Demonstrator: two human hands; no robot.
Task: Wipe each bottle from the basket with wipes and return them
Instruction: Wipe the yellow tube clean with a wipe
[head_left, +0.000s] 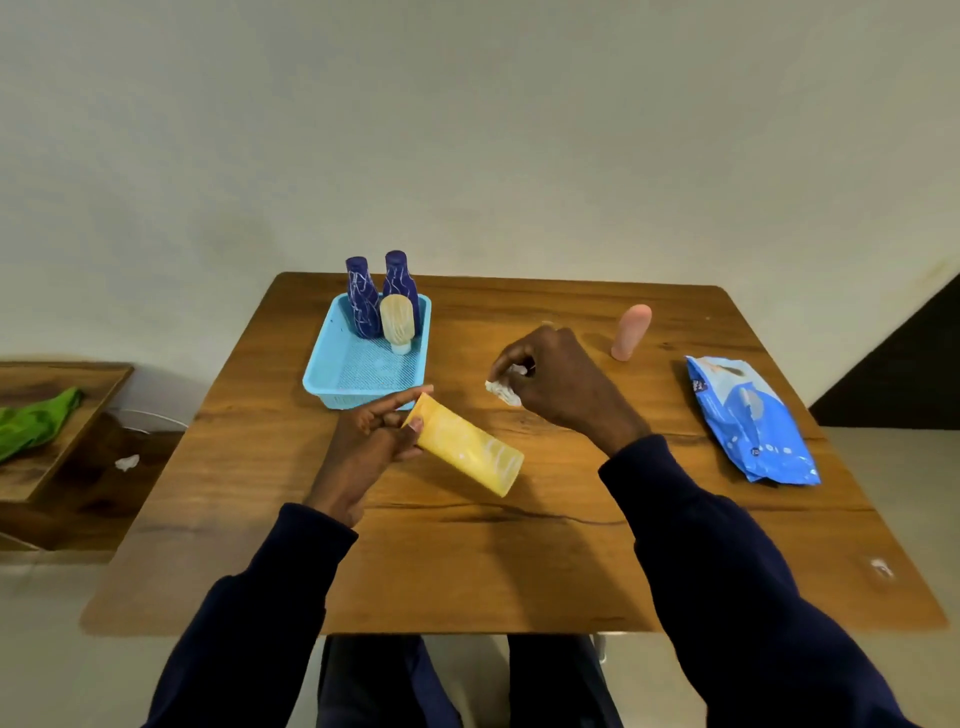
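**Bottle in the left hand, wipe in the right**

Bottle and wipe are both in our hands over the wooden worktop (467, 561). Our left hand (374, 436) is gripping the yellow bottle (467, 447) at its upper end, thumb on one side and fingers on the other. The bottle is slanting down towards the right, just in front of the basket (322, 353). We cannot tell whether its lower end is touching the worktop.

Our right hand (556, 379) is hovering a little to the right of the bottle, apart from it. Its fingers are curling round a crumpled white wipe (503, 389).

The light blue basket is sitting at the far left of the worktop. Two dark blue bottles (363, 301) are standing upright in its far end. A cream bottle (397, 322) is standing cap-down in front of them. A pink bottle (631, 332) is standing alone on the worktop, beyond our right hand. The blue pack of wipes (748, 421) is lying near the right edge.

A green cloth (36, 421) is lying on a lower wooden surface to the left, with a small white scrap (127, 461) near it.
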